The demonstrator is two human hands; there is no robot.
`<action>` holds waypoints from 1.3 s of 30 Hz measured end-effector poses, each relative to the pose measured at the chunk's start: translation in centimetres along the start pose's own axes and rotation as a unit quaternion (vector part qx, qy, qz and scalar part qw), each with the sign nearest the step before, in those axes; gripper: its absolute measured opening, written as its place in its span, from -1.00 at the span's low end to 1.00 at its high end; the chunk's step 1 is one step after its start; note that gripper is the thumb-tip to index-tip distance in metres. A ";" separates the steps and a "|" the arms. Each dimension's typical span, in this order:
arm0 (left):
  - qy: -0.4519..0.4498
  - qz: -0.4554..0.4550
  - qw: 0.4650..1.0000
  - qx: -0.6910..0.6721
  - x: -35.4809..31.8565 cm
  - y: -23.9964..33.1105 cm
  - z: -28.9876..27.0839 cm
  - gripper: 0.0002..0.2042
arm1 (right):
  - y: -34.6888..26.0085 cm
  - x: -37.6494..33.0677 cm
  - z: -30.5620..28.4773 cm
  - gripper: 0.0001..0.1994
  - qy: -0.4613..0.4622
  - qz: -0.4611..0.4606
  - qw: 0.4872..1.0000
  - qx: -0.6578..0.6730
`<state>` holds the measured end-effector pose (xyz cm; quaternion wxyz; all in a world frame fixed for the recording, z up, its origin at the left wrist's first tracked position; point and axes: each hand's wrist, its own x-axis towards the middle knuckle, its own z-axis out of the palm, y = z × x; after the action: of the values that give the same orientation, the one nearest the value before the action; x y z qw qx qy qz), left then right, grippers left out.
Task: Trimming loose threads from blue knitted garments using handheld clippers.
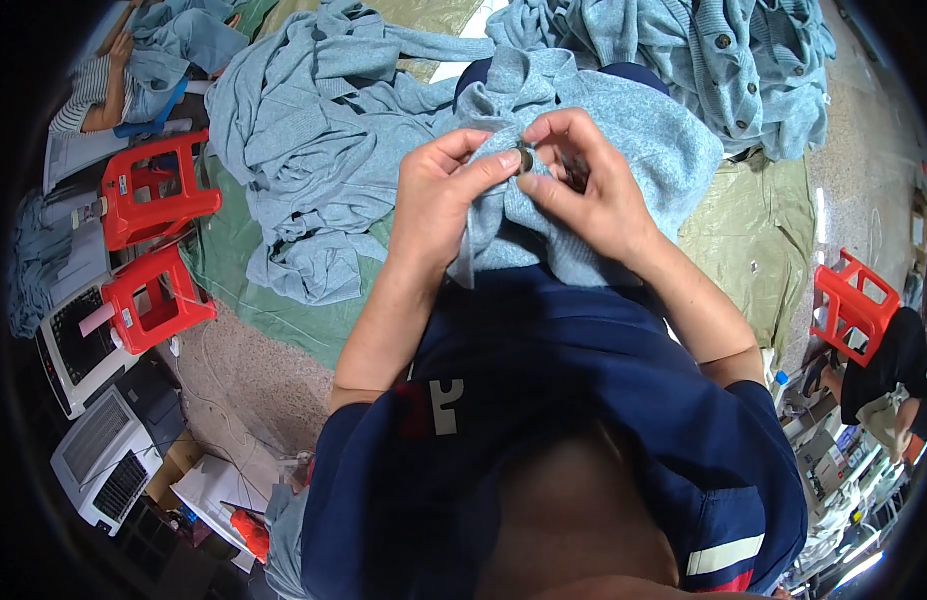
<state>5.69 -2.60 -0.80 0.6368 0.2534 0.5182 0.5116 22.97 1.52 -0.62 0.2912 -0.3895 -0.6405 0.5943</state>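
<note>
A light blue-grey knitted cardigan (633, 125) lies bunched over my lap. Its dark round button (525, 160) shows between my two hands. My left hand (445, 195) is closed on the cardigan's front edge, with the thumb tip against the button's left side. From the other side my right hand (598, 190) pinches the knit around the button, its thumb just below and its forefinger curled above. The right hand's other fingers are partly hidden behind the fabric.
Similar knitwear lies in a heap (323, 130) at the left and a buttoned pile (723, 70) at the far right, on green sheeting (753, 230). Red plastic stools (158, 190) stand at the left, another stool (855, 305) at the right. Other people sit at both edges.
</note>
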 end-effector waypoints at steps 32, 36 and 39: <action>-0.145 0.381 0.787 0.462 -1.2 2.0 -1.7 -0.76 | -0.1 3.2 -1.3 -0.64 -0.195 -0.153 0.959 -0.141; -0.147 0.413 0.767 0.469 -0.8 1.6 -2.1 -0.76 | 1.0 3.3 -1.1 -0.76 -0.184 -0.207 0.945 -0.171; -0.148 0.423 0.774 0.447 -0.4 1.4 -2.7 -0.77 | 1.3 2.8 -0.7 -0.74 -0.161 -0.204 0.953 -0.158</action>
<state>2.70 -3.00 -0.38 0.2394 0.7762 0.4282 0.3960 22.28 4.22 -2.03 0.2337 -0.1905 -0.8303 0.4687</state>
